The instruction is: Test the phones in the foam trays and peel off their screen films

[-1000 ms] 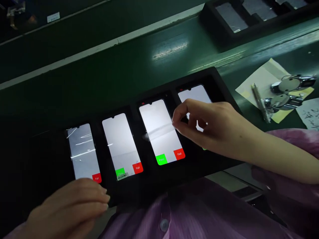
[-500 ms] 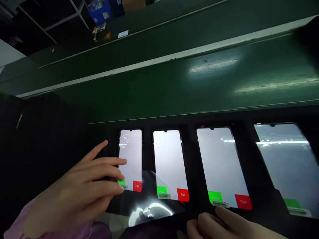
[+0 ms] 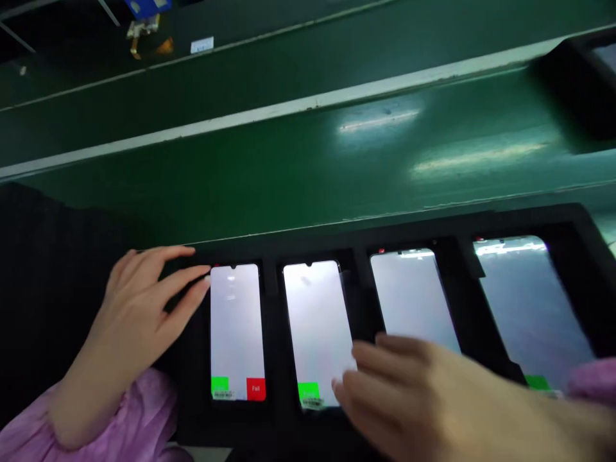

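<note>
Phones with lit white screens lie in a row in a black tray (image 3: 274,423). Beside the upper left corner of the leftmost phone (image 3: 235,327) is my left hand (image 3: 144,295), fingers apart, thumb and a fingertip at the phone's edge. That phone shows a green box and a red "Fail" box at its bottom. My right hand (image 3: 404,391), blurred, reaches over the lower right of the second phone (image 3: 315,321). It hides the lower part of the third phone (image 3: 409,289); its fingers look bent, and what they hold, if anything, is unclear.
Farther right lies a fourth, dimmer phone (image 3: 529,295). Beyond the tray runs a green surface (image 3: 240,192) with a pale rail (image 3: 269,114). Another black tray (image 3: 568,96) stands at the upper right. A blue bin (image 3: 147,6) and a white label (image 3: 202,45) are at the back.
My left hand has moved up from the leftmost phone's lower part to its upper left corner. My right hand has come up over the phones. The clear film over the tray's front is gone from view.
</note>
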The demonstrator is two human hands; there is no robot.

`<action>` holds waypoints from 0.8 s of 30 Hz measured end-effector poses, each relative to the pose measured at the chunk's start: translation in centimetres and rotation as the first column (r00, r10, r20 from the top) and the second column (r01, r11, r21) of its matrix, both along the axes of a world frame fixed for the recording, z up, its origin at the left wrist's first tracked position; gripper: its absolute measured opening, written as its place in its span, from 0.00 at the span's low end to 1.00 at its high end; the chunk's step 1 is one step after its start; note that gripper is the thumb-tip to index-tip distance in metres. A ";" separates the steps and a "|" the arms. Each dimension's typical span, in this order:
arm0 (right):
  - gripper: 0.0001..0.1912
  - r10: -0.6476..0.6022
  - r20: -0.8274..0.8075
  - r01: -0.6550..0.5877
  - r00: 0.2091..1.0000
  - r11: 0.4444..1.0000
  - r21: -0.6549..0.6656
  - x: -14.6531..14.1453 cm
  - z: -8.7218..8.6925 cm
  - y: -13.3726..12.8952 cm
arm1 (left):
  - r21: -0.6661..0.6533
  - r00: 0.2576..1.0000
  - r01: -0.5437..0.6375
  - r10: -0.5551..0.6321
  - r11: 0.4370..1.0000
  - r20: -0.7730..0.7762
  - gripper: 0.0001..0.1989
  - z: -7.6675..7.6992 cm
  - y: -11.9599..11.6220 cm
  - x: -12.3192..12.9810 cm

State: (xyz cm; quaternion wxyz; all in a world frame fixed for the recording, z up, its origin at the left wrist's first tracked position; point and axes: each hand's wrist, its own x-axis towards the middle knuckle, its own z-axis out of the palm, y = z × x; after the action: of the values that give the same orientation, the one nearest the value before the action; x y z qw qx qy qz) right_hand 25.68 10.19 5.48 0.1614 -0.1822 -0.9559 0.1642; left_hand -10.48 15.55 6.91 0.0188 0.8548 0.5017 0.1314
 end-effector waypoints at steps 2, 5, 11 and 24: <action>0.09 -0.145 -0.084 0.132 0.986 0.981 -0.143 -0.4 0.6 3.1 | 0.009 0.995 -0.103 0.103 0.995 0.000 0.13 -1.1 0.0 -0.6; 0.06 -0.469 -0.163 0.334 0.868 0.794 -0.507 -0.7 1.6 7.3 | -0.008 0.993 -0.106 0.106 0.994 0.043 0.10 -1.8 -0.4 -0.8; 0.04 -0.772 -0.165 0.483 0.614 0.533 -0.695 -0.6 3.5 9.6 | 0.072 0.990 -0.128 0.123 0.989 0.066 0.09 -1.7 -1.2 0.2; 0.09 -0.831 -0.165 0.628 0.531 0.516 -0.582 -1.5 5.7 5.0 | -0.036 0.982 -0.166 0.169 0.985 0.081 0.12 -1.7 0.4 0.6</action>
State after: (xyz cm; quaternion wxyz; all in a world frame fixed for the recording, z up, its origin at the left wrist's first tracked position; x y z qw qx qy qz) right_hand 24.13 15.17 11.15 0.3728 -0.5693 -0.6536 0.3314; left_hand -9.93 15.98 5.23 0.0411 0.8029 0.5725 0.1611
